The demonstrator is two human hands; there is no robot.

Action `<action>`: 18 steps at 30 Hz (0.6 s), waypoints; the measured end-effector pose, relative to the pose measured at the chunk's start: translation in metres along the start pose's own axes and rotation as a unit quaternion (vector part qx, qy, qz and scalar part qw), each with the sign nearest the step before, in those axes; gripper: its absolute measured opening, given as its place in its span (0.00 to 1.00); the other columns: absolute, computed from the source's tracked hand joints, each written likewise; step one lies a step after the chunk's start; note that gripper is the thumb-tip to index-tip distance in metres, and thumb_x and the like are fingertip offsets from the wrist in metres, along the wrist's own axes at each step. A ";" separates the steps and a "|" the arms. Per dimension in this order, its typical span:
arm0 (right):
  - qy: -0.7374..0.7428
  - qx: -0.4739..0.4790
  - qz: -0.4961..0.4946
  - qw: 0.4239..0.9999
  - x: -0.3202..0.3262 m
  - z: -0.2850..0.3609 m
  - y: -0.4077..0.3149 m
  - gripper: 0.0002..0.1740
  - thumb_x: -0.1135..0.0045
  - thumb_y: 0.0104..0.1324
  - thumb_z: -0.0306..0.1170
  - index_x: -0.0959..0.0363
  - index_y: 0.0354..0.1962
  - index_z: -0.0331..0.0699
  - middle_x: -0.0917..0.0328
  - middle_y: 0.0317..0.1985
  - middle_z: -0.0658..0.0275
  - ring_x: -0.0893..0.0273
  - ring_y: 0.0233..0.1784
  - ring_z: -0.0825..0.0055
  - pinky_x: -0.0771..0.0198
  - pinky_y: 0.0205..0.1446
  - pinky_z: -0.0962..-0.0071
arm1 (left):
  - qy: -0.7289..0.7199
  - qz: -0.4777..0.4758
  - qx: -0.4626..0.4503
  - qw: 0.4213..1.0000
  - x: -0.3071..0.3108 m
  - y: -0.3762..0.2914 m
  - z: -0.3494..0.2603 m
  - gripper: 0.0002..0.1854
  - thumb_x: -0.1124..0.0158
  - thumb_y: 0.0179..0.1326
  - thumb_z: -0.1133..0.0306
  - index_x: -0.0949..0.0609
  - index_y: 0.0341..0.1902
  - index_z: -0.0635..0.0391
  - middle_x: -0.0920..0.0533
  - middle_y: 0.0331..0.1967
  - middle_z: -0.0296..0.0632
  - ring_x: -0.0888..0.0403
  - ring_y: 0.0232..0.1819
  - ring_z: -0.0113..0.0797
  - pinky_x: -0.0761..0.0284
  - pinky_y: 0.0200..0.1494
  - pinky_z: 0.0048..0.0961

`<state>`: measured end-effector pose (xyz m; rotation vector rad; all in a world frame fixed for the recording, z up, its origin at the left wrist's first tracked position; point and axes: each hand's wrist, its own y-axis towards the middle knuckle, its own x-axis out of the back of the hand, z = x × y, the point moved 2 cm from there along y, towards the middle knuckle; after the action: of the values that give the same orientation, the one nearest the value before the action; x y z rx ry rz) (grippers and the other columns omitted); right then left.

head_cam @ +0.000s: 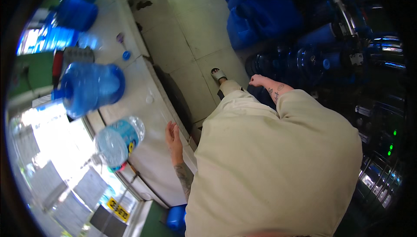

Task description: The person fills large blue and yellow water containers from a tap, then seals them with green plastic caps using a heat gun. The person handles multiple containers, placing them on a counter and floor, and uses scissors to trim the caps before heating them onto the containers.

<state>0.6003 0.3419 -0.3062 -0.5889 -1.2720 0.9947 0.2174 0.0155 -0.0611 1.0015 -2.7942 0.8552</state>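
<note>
My left hand (174,137) hangs at the edge of a pale counter (153,158), fingers extended and nothing held. Beyond it on the counter stands a clear plastic bottle with a blue label (122,134). A large blue water jug (93,88) lies on its side farther along, with a small blue cap (126,55) near its base. My right hand (257,80) is low in front of my right side, its fingers curled; whether anything is inside them is not visible. It is beside dark water jugs (293,62) stacked on the right.
More blue jugs (76,13) stand at the counter's far end. Large blue wrapped or bagged items (257,12) border the tiled floor (185,34) ahead on the right. A metal rack (338,7) rises on the right. A bright window (55,145) is at left, and a blue container (176,217) sits below.
</note>
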 end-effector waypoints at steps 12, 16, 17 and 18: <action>0.155 0.002 -0.355 0.922 0.158 -0.021 0.172 0.28 0.42 0.67 0.44 0.29 0.57 0.34 0.30 0.61 0.48 0.32 0.65 0.51 0.33 0.65 0.56 | 0.087 0.167 0.178 0.966 -0.113 0.119 -0.023 0.24 0.41 0.72 0.69 0.30 0.68 0.63 0.22 0.60 0.48 0.26 0.63 0.34 0.31 0.65 0.29; 0.077 -0.077 -0.541 0.834 0.236 -0.051 0.236 0.29 0.39 0.63 0.39 0.33 0.57 0.30 0.32 0.61 0.45 0.32 0.62 0.48 0.35 0.66 0.56 | 0.154 0.167 0.255 0.940 -0.121 0.129 -0.016 0.23 0.41 0.72 0.68 0.29 0.68 0.62 0.21 0.59 0.45 0.25 0.62 0.33 0.30 0.65 0.28; 0.121 -0.135 -0.438 0.880 0.246 -0.066 0.251 0.36 0.38 0.62 0.38 0.38 0.63 0.29 0.35 0.64 0.42 0.35 0.66 0.47 0.37 0.69 0.55 | 0.172 0.170 0.266 0.933 -0.123 0.130 -0.017 0.23 0.41 0.72 0.68 0.29 0.67 0.62 0.21 0.59 0.45 0.25 0.62 0.33 0.30 0.64 0.28; 0.154 -0.167 -0.372 0.900 0.252 -0.076 0.263 0.40 0.40 0.63 0.37 0.45 0.68 0.31 0.39 0.68 0.42 0.39 0.71 0.48 0.40 0.72 0.56 | 0.191 0.172 0.272 0.927 -0.126 0.132 -0.019 0.23 0.41 0.73 0.67 0.29 0.67 0.62 0.21 0.59 0.45 0.24 0.62 0.33 0.30 0.64 0.27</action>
<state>0.5956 0.6981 -0.4154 -0.4336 -1.2343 0.0381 0.2345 0.1812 -0.1381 0.2986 -2.4620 1.7200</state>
